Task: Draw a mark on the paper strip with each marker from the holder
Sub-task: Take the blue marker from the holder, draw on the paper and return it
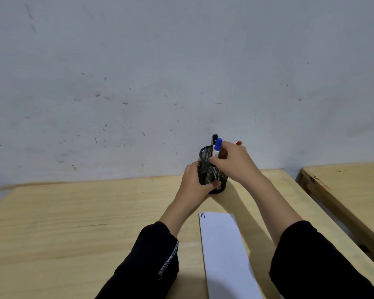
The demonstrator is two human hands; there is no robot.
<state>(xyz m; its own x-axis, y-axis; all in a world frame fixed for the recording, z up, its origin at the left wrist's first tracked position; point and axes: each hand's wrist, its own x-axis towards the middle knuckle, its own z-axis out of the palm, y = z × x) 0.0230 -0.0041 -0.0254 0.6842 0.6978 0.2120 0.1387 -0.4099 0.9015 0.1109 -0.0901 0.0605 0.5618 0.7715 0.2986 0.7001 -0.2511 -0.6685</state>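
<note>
A black mesh holder [212, 171] stands near the table's far edge. My left hand [195, 182] grips its side. My right hand [233, 161] is over the rim, fingers closed on a blue-capped white marker [217, 147] that stands upright in the holder. A black marker [214, 139] and a red-capped marker [238, 143] also stick out of the holder, the red one mostly hidden behind my right hand. The white paper strip [225, 253] lies lengthwise in front of the holder, with three short lines, blue, red and dark, at its far left corner [202, 215].
The wooden table [73, 223] abuts a grey wall [138, 83]. A second wooden table [350, 190] stands to the right across a narrow gap. Black sleeves cover both forearms.
</note>
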